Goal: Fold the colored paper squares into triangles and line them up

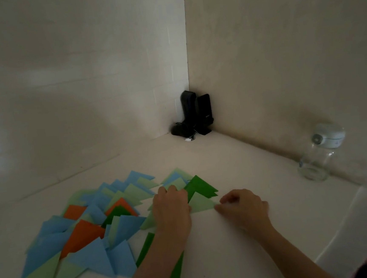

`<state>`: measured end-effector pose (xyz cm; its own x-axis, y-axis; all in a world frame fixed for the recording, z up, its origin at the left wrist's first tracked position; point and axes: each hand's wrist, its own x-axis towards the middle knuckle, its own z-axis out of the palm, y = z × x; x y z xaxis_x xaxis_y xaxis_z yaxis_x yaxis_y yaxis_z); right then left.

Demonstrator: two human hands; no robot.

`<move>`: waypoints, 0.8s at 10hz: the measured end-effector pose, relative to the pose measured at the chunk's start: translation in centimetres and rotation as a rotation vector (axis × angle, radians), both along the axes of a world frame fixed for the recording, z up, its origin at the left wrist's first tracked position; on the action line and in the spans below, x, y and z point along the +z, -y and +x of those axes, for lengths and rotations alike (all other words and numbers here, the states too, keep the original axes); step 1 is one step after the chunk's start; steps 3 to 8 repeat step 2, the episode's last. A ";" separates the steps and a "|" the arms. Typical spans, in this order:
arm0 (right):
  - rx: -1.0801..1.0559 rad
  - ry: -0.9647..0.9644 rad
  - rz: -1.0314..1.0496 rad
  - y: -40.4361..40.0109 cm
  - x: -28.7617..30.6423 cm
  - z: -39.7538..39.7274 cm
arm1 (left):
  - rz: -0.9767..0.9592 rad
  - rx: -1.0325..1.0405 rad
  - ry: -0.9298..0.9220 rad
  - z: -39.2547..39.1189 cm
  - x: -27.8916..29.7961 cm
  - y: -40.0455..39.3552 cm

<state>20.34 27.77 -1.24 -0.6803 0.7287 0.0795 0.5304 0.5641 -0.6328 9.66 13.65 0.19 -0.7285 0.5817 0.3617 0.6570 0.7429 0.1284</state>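
Well along now: folded triangles [93, 231] crowd the bench [243, 255] at left, overlapping and not yet lined up. Both hands, left [172, 208] and right [244, 209], press flat a light green triangle [202, 204] at centre.

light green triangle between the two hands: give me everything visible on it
The light green triangle is thin, matte paper lying flat on the white table, apex pointing away from the person. The left hand covers its left corner; the right hand pinches or presses its right corner. It overlaps the lower edge of a dark green triangle behind it. No crease is visible.
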 end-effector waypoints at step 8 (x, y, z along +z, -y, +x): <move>0.120 -0.049 0.193 0.3 0.0 1.9 | 0.116 -0.172 -0.093 1.2 -0.5 1.4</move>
